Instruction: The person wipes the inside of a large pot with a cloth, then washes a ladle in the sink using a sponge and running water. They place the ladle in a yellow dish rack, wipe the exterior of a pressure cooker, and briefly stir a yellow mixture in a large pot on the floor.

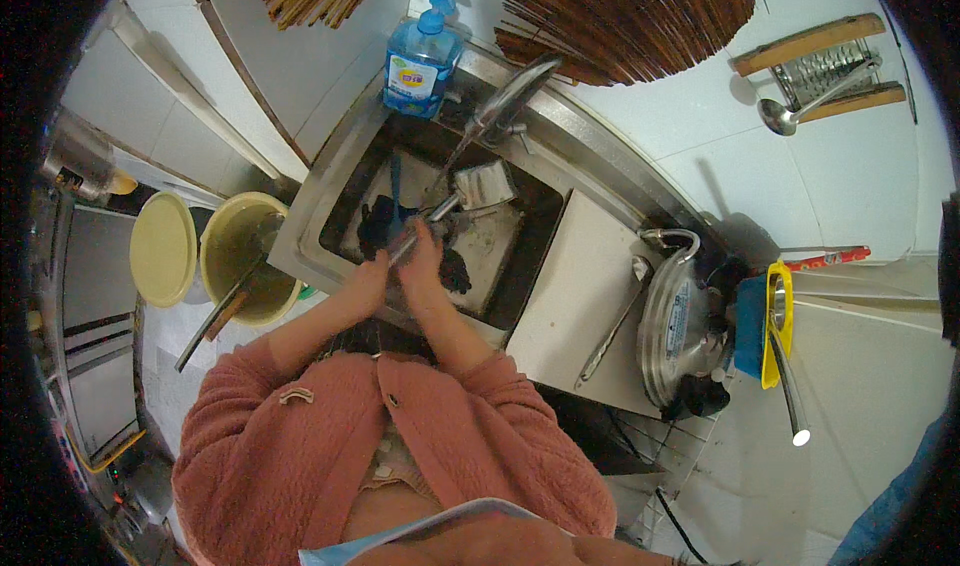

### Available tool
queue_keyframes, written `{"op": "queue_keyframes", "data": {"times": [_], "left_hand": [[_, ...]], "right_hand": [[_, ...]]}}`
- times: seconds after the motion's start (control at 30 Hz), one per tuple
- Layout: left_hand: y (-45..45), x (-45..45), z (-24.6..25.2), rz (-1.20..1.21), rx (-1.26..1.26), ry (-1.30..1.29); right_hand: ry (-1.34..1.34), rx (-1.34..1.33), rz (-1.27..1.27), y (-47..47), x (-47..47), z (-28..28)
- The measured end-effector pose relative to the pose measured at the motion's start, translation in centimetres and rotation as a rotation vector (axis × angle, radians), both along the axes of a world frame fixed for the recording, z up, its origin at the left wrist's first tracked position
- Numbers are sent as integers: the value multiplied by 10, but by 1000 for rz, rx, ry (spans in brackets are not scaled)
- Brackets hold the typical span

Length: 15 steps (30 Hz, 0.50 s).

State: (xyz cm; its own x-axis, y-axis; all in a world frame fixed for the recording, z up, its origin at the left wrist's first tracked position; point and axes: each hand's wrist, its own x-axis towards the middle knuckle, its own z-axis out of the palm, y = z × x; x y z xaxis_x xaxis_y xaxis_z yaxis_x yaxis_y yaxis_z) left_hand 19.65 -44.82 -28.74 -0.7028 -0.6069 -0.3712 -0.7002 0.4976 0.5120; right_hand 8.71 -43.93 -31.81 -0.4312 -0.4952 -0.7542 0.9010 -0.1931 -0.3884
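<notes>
Over the stainless steel sink, a metal spatula slants with its broad blade up and to the right. My left hand is closed at the lower end of its handle. Higher up, my right hand wraps around the handle, close beside the left. A blue-handled tool stands in the basin next to dark, cloth-like material; what it is exactly, I cannot tell. Another dark patch lies right of my right hand. Above the basin, a thin stream seems to fall from the chrome faucet.
A blue pump bottle stands at the sink's back corner. To the right, a ladle lies on the white counter beside a glass pot lid. An open yellowish bucket sits left. A grater hangs on the wall.
</notes>
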Motion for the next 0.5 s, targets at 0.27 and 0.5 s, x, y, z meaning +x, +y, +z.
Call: {"op": "queue_keyframes", "data": {"times": [0.27, 0.5], "left_hand": [[-6, 15, 17, -9, -48, -154], [-16, 27, 34, 231, 877, 141]], "right_hand": [[-75, -128, 247, -11, -35, -3], [-218, -259, 204, -13, -47, 6]]}}
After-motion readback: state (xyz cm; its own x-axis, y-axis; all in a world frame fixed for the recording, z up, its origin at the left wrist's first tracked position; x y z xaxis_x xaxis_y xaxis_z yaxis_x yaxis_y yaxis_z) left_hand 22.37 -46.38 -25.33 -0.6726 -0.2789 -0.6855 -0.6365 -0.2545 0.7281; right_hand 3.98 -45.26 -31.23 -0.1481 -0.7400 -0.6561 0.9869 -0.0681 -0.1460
